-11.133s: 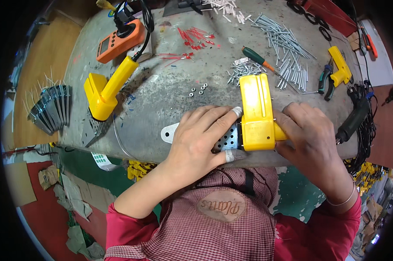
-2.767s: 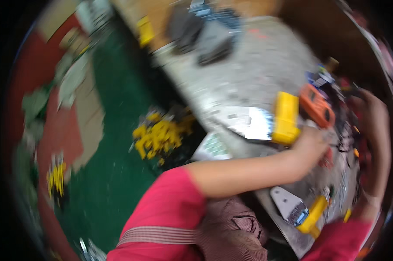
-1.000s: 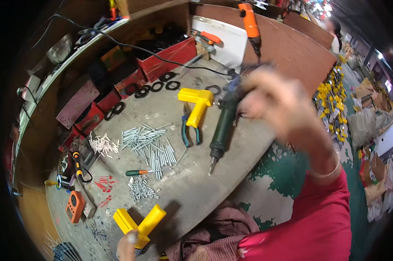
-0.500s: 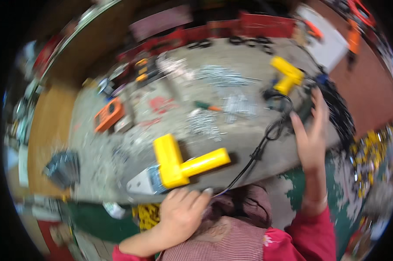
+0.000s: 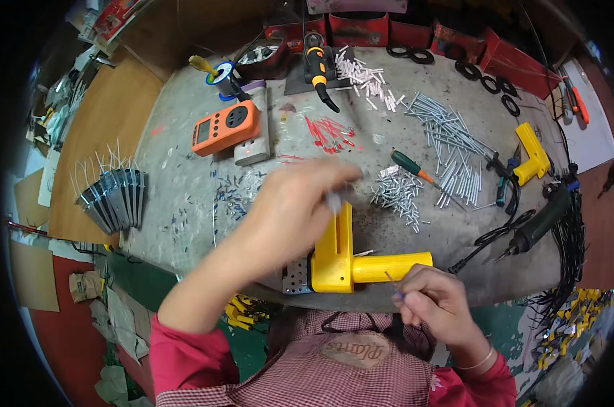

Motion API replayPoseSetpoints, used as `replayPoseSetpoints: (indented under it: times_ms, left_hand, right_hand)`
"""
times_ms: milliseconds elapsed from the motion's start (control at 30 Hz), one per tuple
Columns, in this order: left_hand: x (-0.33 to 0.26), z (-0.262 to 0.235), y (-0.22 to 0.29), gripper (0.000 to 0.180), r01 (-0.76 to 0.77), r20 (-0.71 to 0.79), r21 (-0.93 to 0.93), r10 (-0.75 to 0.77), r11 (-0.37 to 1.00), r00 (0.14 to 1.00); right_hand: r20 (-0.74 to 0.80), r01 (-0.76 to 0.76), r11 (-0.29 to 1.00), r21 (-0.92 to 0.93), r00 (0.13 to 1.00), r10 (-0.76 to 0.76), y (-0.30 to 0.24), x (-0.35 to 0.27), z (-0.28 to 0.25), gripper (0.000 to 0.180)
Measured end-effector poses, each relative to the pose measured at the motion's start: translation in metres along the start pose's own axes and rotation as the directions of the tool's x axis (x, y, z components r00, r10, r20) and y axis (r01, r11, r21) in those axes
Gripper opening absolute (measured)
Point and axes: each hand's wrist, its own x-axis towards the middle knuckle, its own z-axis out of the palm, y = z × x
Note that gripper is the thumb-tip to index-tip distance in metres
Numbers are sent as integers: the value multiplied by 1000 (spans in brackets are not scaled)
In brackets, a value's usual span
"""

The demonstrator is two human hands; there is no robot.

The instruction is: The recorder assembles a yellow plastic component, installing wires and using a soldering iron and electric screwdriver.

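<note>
A yellow plastic tool housing [image 5: 333, 264] with a round handle lies at the bench's front edge, a perforated metal plate [image 5: 296, 277] at its left end. Over its upper part reaches my left hand [image 5: 286, 207], blurred by motion, and whether its fingers hold anything is unclear. Just below the handle's end, my right hand [image 5: 432, 303] is closed in a pinch on thin wires [image 5: 389, 277], with a bit of blue at the fingertips. A black cord [image 5: 476, 252] comes down from the right toward that hand.
Piles of screws [image 5: 400, 197], long bolts [image 5: 459, 178], red parts [image 5: 329, 133] and white sleeves [image 5: 371, 78] cover the bench. A green-handled screwdriver [image 5: 407, 163], an orange meter [image 5: 225, 127], a soldering iron [image 5: 317, 68], a dark power screwdriver [image 5: 541, 224] and another yellow housing [image 5: 532, 154] lie around.
My left hand has risen from the bench edge to over the yellow housing. My right hand has come from the cords at the right to the handle's end and closed. The view has shifted.
</note>
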Motion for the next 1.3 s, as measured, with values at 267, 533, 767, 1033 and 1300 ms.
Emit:
replayPoseSetpoints:
  times_ms: [267, 533, 767, 1033, 1300]
  left_hand:
    - [73, 72, -26, 30, 170, 204, 125, -193, 977, 960]
    - [69, 70, -19, 33, 141, 200, 60, -151, 988, 968]
    - [38, 41, 7, 36, 79, 1, -154, -79, 985, 997]
    - [-21, 18, 36, 43, 298, 145, -860, -361, 415, 921]
    - [-31, 20, 35, 40, 299, 188, -909, -354, 291, 916]
  right_hand:
    - [-267, 173, 984, 34, 951, -158, 8, 9, 17, 14]
    - [-111, 343, 920, -190, 923, -367, -7, 20, 7, 27]
    - [-232, 407, 872, -273, 852, -470, -5, 15, 9, 10]
    - [-343, 247, 952, -179, 891, -296, -8, 23, 23, 12]
    - [-273, 151, 899, -411, 920, -280, -15, 14, 22, 10]
